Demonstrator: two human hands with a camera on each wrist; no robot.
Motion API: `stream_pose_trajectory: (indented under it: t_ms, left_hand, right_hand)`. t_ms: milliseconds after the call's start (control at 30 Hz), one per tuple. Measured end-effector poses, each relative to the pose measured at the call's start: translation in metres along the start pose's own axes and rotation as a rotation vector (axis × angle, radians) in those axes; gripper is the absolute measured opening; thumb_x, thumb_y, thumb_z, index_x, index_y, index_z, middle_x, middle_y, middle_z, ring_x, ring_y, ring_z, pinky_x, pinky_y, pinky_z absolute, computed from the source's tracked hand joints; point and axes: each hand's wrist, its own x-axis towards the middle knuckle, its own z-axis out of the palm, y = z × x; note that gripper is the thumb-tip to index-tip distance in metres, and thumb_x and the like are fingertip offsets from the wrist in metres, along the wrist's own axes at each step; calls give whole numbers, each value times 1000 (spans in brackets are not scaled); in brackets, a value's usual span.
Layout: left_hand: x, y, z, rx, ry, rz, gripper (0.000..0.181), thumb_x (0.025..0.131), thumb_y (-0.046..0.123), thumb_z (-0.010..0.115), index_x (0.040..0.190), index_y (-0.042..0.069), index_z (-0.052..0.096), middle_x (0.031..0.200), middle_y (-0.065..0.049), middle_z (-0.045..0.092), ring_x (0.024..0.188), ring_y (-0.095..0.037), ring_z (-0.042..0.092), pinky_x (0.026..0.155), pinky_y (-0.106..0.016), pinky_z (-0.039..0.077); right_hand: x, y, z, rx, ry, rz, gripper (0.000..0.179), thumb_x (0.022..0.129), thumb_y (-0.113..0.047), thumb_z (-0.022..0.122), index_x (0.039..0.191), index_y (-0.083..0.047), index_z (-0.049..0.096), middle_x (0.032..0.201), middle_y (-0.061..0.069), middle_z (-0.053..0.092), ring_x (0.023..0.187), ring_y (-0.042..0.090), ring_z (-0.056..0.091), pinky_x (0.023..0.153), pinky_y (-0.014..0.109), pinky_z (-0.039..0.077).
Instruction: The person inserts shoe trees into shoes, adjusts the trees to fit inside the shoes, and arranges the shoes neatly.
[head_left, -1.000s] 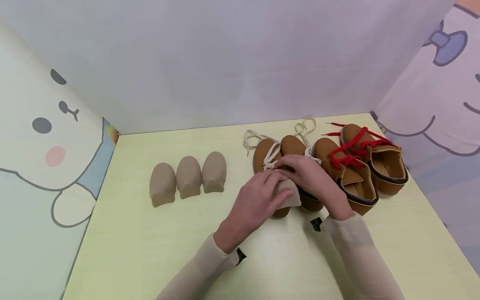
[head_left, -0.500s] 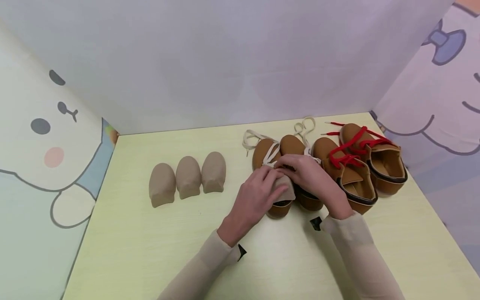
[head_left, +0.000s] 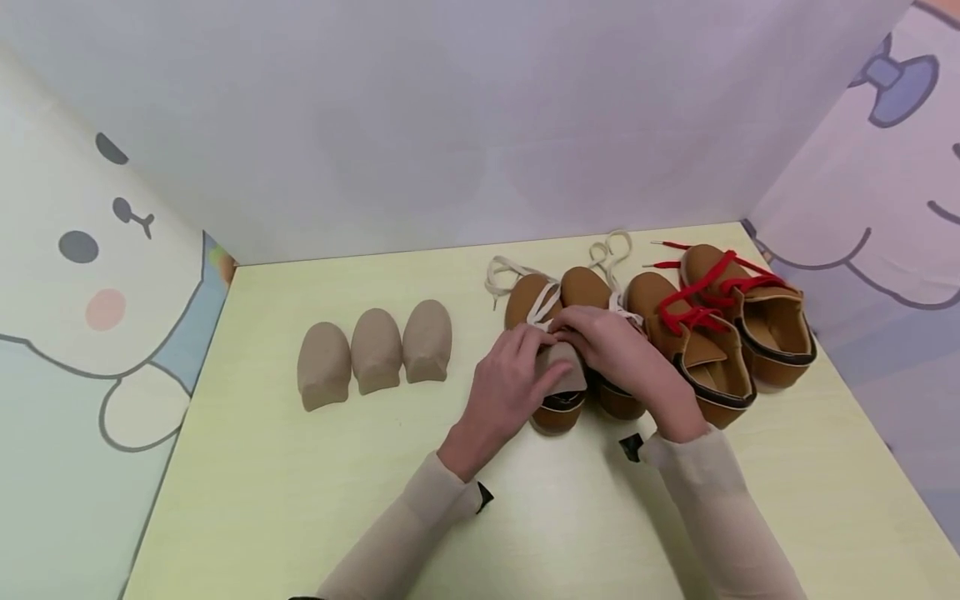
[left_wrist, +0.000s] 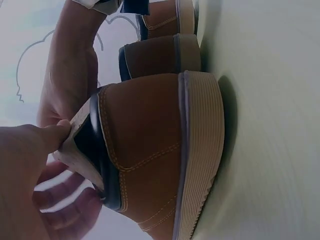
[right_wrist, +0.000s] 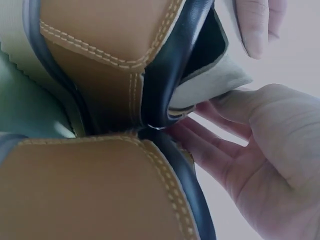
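A grey-brown moulded shoe insert sits tilted, partly inside the opening of the leftmost brown shoe, which has white laces. My left hand grips the insert, its thumb on top, as the left wrist view shows with the insert above the shoe's dark collar. My right hand holds the front of the same shoe's opening. In the right wrist view, its thumb lies against the insert and its fingers reach down by the collar. The insert's front end is hidden in the shoe.
Another white-laced brown shoe stands close against this one. To the right are two brown shoes with red laces. Three more shoe inserts lie in a row on the left of the pale table. Printed cloth walls surround the table.
The insert has slid forward and down into the leftmost shoe, uncovering more of its heel collar. My left hand has moved slightly forward with it; my right hand has stayed nearly in place.
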Motion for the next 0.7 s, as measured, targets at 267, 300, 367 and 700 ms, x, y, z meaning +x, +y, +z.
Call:
stream_pose_trajectory:
  t_ms: [267, 300, 367, 700]
  left_hand:
    - [-3, -5, -3, -211, -143, -215, 52, 99, 43, 70, 136, 11, 54, 133, -7, 56, 120, -23, 54, 102, -39, 51]
    - [-3, -6, -4, -240, -168, -235, 53, 99, 42, 70, 138, 11, 52, 136, -7, 54, 124, -24, 54, 106, -40, 50]
    - [-5, -7, -5, -294, -214, -263, 56, 99, 39, 71, 143, 12, 49, 142, -8, 52, 131, -24, 52, 111, -43, 47]
    - [-8, -14, -7, -382, -291, -281, 64, 99, 35, 70, 151, 10, 42, 152, -11, 48, 141, -27, 48, 119, -47, 42]
  right_hand:
    - [-12, -2, -1, 30, -21, 2, 21, 106, -12, 60, 125, -12, 70, 120, 4, 72, 114, 23, 69, 100, 47, 57]
    - [-15, -3, -2, 31, -19, 8, 23, 106, -13, 59, 127, -12, 69, 123, 4, 72, 117, 23, 68, 101, 47, 56]
    - [-20, -4, -2, 44, -16, 25, 25, 108, -16, 57, 130, -15, 67, 127, 3, 70, 120, 22, 67, 102, 48, 55]
    - [-36, -12, 0, 128, -80, 97, 55, 101, -33, 70, 150, -14, 53, 156, 9, 51, 148, 31, 46, 117, 57, 42]
